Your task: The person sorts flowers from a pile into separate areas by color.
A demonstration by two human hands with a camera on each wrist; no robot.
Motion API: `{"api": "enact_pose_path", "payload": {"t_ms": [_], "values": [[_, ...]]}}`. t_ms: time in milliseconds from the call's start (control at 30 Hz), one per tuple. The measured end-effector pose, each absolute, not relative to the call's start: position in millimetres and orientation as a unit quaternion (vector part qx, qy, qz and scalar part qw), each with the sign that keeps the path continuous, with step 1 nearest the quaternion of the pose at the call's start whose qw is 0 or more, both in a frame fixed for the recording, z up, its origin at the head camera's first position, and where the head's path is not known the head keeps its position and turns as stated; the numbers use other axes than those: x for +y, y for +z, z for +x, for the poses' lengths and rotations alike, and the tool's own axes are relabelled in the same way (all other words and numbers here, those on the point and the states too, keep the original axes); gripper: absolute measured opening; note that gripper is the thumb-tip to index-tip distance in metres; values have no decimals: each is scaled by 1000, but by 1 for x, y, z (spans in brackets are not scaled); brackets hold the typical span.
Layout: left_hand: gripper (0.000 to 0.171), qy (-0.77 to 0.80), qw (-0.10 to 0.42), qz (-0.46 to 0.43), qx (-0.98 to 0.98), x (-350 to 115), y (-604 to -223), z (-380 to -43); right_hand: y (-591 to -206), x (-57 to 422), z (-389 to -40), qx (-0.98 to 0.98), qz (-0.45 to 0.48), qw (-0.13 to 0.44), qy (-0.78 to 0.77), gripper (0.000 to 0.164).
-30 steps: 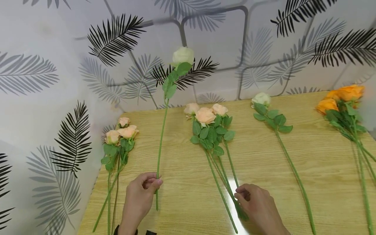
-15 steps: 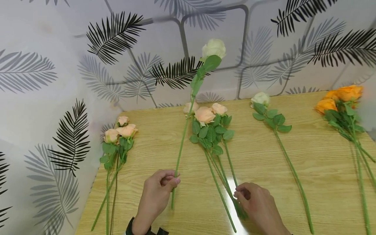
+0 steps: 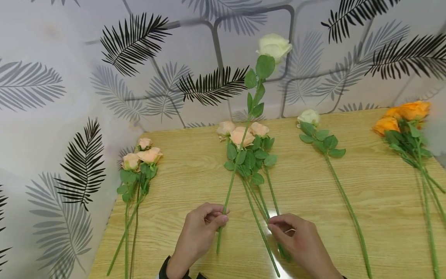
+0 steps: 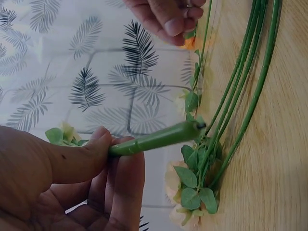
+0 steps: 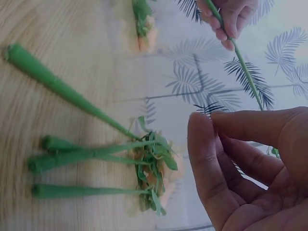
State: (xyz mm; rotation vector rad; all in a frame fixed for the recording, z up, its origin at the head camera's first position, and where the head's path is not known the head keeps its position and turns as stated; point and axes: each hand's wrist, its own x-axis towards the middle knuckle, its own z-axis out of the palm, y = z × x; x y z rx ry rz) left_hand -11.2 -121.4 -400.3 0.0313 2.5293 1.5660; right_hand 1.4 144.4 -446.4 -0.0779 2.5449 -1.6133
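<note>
Between thumb and fingers my left hand [image 3: 201, 230] pinches the lower stem of a white rose [image 3: 274, 47], whose bloom tilts up to the right in the head view. Its cut stem end [image 4: 163, 138] juts past the fingers in the left wrist view. Below that stem, a bunch of peach roses [image 3: 242, 136] lies on the wooden table [image 3: 188, 166]. My right hand [image 3: 296, 236] hovers above the bunch's stems in the head view. In the right wrist view, its thumb and index fingertips [image 5: 202, 120] come together with nothing between them, and the fingers are loosely curled.
Another bunch of peach roses [image 3: 149, 155] lies at the left of the table. Right of the middle bunch lies a single white rose [image 3: 309, 117]. Orange roses [image 3: 414, 111] are at the far right. A leaf-patterned wall [image 3: 156, 46] stands behind the table.
My left hand has moved right with the white rose, whose bloom has swung right and up over the middle bunch. The right hand has shifted slightly left.
</note>
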Motion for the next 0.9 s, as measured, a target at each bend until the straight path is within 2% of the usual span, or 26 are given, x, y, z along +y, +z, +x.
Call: {"api": "enact_pose_path", "payload": {"t_ms": [100,333,533,900], "values": [[22,530,96,24,842,-119,-401,-11,-443,142,2,825,-27,64,-561,11],[20,523,120,54,842,-113,-403,-8,-444,130,2,807,-83,12,-584,13],[17,522,133,83,839,-105,-404,-6,-441,122,2,791,-78,15,-607,17],[17,515,140,118,837,-102,-404,-9,-447,119,0,730,-136,6,-670,20]]}}
